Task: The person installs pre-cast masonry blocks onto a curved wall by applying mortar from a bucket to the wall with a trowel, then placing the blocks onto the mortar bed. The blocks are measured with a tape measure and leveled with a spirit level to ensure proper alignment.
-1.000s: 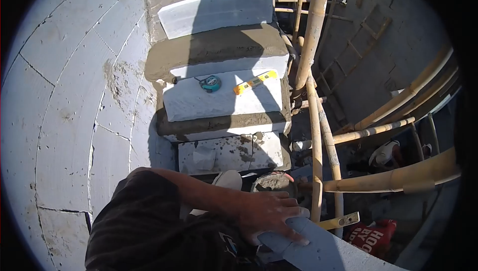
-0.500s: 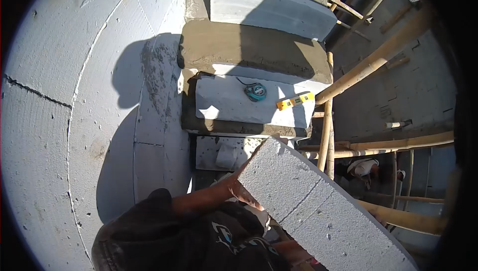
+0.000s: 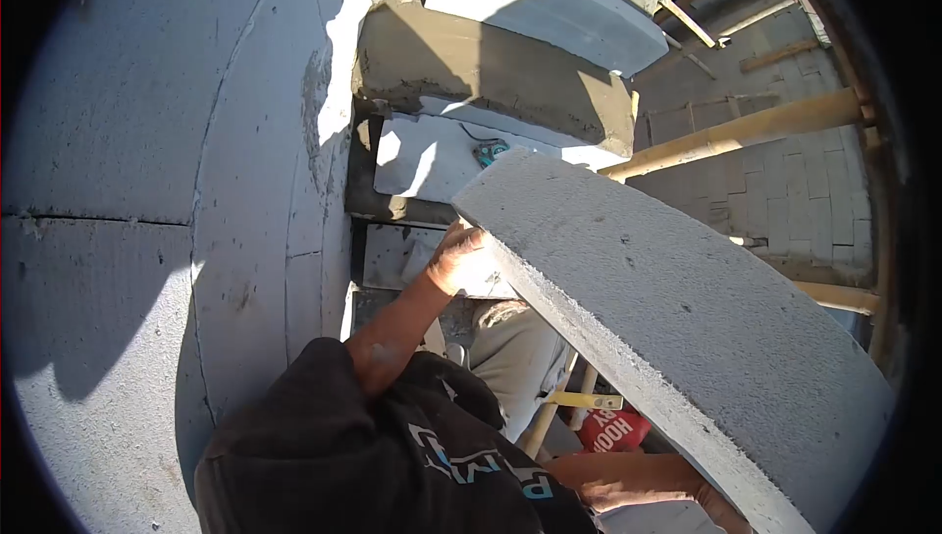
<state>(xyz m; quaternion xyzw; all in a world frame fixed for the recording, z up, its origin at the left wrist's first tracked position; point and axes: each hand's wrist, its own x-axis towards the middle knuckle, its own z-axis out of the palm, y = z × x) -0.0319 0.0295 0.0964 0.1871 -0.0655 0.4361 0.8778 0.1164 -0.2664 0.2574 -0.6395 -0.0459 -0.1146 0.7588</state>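
Grey, pitted concrete block [image 3: 677, 308], long and curved, fills the right half of the view. It is tilted, with its far end highest and nearest the stair.

- Left hand [image 3: 453, 257]: at the block's far lower corner, touching its underside edge. The back of the hand and the knuckles show. The fingers are curled under the block and out of sight, apparently gripping the corner. The block sits above and to the right of these fingers.
- Right hand [image 3: 721, 512]: at the bottom edge of the frame, under the near end of the block, with only part of it visible. The forearm runs in below the block. I cannot tell whether the fingers are spread or closed.
- Beyond the left fingers: white step [image 3: 417, 156], partly in sun, with a teal tape measure [image 3: 488, 151] lying on it just past the block's far end.
- Above that step: a wet brown mortar bed [image 3: 471, 68], and higher up another pale slab [image 3: 540, 4].
- Left of the fingers: curved wall [image 3: 147, 190] of pale blocks, with joints visible and mostly in shadow.
- Right of and beyond the block: bamboo pole [image 3: 746, 127] running across, with a block wall behind it.
- Below the block, between the two arms: a yellow bracket [image 3: 586, 400] and a red bag [image 3: 616, 431] with white lettering.
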